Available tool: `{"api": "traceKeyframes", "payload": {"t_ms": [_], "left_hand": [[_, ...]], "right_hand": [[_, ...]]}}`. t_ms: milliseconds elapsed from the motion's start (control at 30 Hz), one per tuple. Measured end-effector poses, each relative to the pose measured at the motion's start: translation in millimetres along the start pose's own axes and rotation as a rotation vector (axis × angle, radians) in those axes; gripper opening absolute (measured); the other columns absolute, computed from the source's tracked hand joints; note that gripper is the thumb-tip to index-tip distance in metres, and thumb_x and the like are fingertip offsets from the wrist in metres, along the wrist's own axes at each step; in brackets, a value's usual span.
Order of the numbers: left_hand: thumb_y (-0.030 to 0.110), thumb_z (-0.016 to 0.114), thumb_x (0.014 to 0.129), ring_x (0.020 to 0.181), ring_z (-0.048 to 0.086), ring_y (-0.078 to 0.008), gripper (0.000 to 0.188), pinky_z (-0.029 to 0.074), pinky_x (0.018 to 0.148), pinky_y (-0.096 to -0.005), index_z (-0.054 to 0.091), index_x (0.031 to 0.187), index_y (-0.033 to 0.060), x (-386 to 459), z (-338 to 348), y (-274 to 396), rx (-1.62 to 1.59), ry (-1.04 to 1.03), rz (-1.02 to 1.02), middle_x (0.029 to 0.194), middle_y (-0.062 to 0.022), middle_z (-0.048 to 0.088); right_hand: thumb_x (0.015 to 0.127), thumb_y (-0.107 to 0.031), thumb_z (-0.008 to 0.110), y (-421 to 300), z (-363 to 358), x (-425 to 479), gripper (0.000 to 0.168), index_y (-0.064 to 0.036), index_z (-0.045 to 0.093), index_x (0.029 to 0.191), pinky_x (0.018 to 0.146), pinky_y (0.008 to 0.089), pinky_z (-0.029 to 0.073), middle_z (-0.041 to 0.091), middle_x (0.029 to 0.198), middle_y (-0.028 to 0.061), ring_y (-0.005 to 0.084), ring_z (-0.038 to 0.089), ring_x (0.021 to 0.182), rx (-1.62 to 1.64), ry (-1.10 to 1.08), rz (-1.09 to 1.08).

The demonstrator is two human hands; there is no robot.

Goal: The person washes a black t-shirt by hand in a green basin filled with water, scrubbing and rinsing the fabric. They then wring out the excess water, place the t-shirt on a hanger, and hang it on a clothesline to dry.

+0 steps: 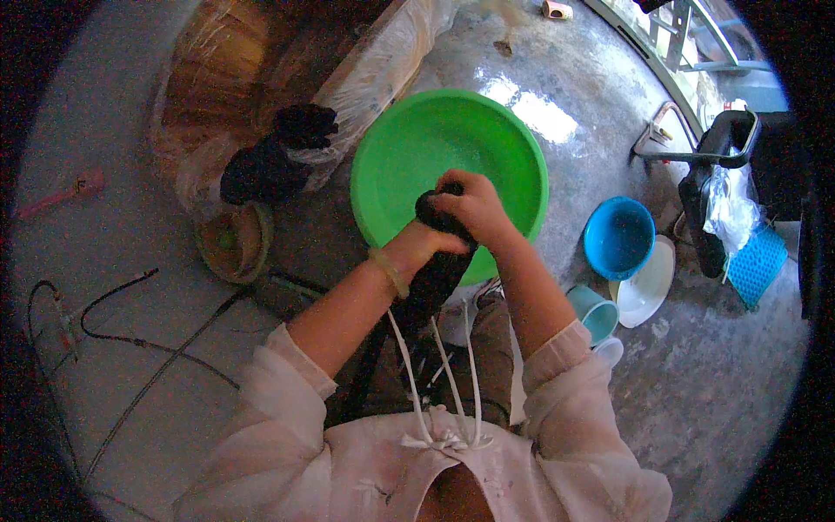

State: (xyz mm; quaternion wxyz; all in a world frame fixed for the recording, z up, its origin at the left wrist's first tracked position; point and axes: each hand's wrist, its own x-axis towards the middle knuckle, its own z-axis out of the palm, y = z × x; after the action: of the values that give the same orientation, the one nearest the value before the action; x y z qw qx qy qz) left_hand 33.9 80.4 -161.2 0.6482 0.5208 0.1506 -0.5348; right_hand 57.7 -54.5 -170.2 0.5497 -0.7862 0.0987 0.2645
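Both hands grip one length of black cloth [440, 277] above the near part of a large green plastic basin [450, 124]. My right hand [475, 203] is closed around its upper end, where a dark bulge shows past the fingers. Just below, my left hand [424, 245] is wrapped around the same cloth, with a bangle on the wrist. The lower part of the cloth hangs towards my body, over the basin's near rim. My forearms and the cloth hide part of that rim. Inside the basin I see bare green plastic.
Another dark bundle of cloth [271, 160] lies on plastic-wrapped furniture [381, 59] at left. A blue basin [620, 238], a white basin [652, 287] and a teal bucket [597, 316] stand at right. Cables [176, 352] trail over the floor at lower left.
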Motion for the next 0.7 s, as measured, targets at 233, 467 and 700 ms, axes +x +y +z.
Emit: {"api": "traceKeyframes", "payload": {"t_ms": [233,467,700], "left_hand": [[0.018,0.070,0.059,0.086,0.058,-0.0233,0.046,0.046,0.075,-0.0323,0.053,0.097,-0.0009,36.7,-15.0,-36.9,0.354,0.260,0.211,0.092,-0.0106,0.060],[0.031,0.076,0.057,0.088,0.059,-0.0317,0.071,0.047,0.076,-0.0360,0.042,0.110,-0.0022,23.8,-0.6,-39.6,0.554,0.387,0.419,0.092,-0.0193,0.059],[0.027,0.076,0.057,0.082,0.060,-0.0268,0.068,0.048,0.071,-0.0352,0.044,0.111,-0.0004,27.0,-1.9,-27.2,0.721,0.437,0.355,0.091,-0.0136,0.060]], "right_hand": [[0.066,-0.030,0.064,39.9,19.8,19.2,0.029,-0.005,0.063,0.081,0.066,0.0406,0.048,0.063,0.080,0.0162,0.0335,0.060,0.073,-0.195,0.201,0.125],[0.064,-0.032,0.066,56.6,17.0,25.6,0.035,-0.004,0.063,0.085,0.068,0.0372,0.047,0.063,0.080,0.0154,0.0296,0.061,0.074,-0.236,0.246,0.209],[0.078,-0.045,0.054,48.9,14.7,16.8,0.052,-0.006,0.052,0.113,0.082,0.0392,0.043,0.052,0.112,0.0215,0.0347,0.053,0.099,-0.118,0.364,0.122]]}}
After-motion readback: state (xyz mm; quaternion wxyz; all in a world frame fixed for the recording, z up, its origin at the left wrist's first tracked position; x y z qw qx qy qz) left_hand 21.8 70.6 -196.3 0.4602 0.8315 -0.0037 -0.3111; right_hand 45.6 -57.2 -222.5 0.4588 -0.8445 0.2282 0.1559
